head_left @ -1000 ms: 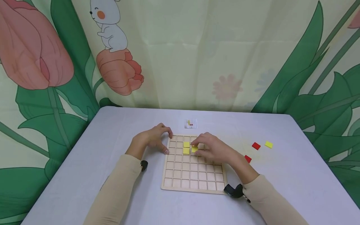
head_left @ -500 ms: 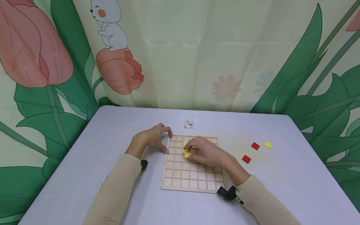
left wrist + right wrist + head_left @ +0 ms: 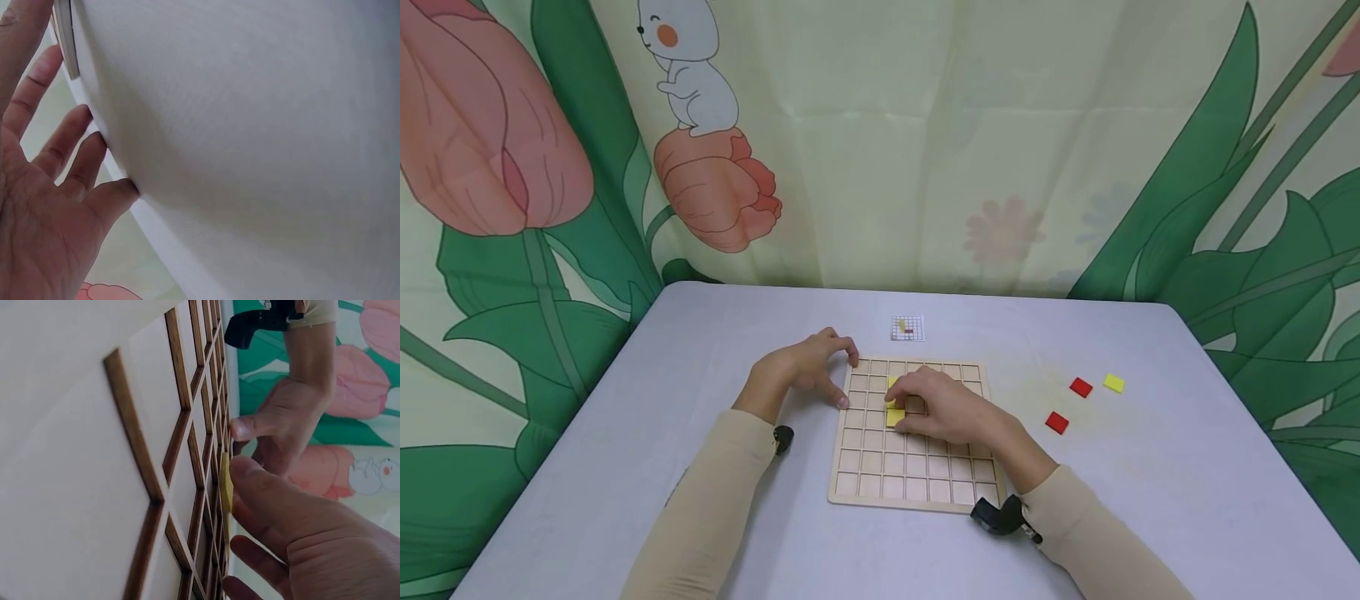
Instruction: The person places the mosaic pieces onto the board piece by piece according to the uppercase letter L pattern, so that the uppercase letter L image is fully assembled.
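A square wooden grid board (image 3: 872,486) lies flat on the white-covered table. My right hand (image 3: 951,408) is over its upper middle, thumb and forefinger holding a small yellow square tile (image 3: 895,417) at a cell. In the right wrist view the thumb touches the edge of that yellow tile (image 3: 226,484). Another yellow tile (image 3: 892,382) shows partly beyond the fingertips; the fingers hide what lies between. My left hand (image 3: 805,367) spreads along the board's upper left corner, forefinger and thumb touching its edge. The left wrist view shows its other fingertips on the cloth.
Two red tiles (image 3: 1081,387) and a loose yellow tile (image 3: 1114,383) lie to the right of the board. Behind the board is a small printed grid card (image 3: 907,328) with coloured cells. A patterned curtain (image 3: 880,167) hangs past the table's far edge.
My right hand has moved left and slightly toward me with the yellow tile, bringing it to the cell below the other yellow tiles. The left hand has stayed at the board's corner.
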Available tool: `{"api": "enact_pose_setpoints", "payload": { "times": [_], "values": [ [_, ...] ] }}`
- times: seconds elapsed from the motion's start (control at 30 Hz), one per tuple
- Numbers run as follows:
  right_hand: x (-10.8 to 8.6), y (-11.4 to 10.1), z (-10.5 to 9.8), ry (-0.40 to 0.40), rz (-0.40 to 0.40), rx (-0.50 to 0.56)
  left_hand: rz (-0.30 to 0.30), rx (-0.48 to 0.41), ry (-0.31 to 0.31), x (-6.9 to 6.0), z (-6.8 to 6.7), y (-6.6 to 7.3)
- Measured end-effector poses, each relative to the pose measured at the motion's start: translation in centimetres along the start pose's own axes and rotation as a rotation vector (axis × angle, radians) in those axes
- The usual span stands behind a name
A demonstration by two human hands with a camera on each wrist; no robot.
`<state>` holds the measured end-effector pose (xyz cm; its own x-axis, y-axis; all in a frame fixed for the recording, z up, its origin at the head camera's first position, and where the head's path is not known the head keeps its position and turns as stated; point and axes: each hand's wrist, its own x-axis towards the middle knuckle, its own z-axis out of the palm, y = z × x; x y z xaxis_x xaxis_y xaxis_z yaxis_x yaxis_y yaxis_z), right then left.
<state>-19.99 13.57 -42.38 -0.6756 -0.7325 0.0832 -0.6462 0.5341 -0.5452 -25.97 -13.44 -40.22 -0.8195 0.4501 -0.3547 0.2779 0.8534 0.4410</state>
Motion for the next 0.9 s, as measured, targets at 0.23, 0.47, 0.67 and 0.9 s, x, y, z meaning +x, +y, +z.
{"api": "enact_pose_setpoints", "payload": {
  "times": [0.23,0.47,0.67,0.9],
  "values": [
    [-0.6,-0.3,-0.6,0.003,0.000,0.017,-0.017,0.002,0.005,0.1,0.2,0.1],
    [-2.8,0.1,-2.4,0.061,0.063,0.123,-0.030,0.009,-0.007,0.0,-0.1,0.3],
    [-4.9,1.1,-4.2,0.140,0.081,0.182,0.003,0.029,-0.014,0.1,-0.2,0.0],
    [-7.5,3.3,-5.6,0.213,0.138,0.137,-0.002,0.036,-0.020,0.3,-0.1,0.2]
  ]
}}
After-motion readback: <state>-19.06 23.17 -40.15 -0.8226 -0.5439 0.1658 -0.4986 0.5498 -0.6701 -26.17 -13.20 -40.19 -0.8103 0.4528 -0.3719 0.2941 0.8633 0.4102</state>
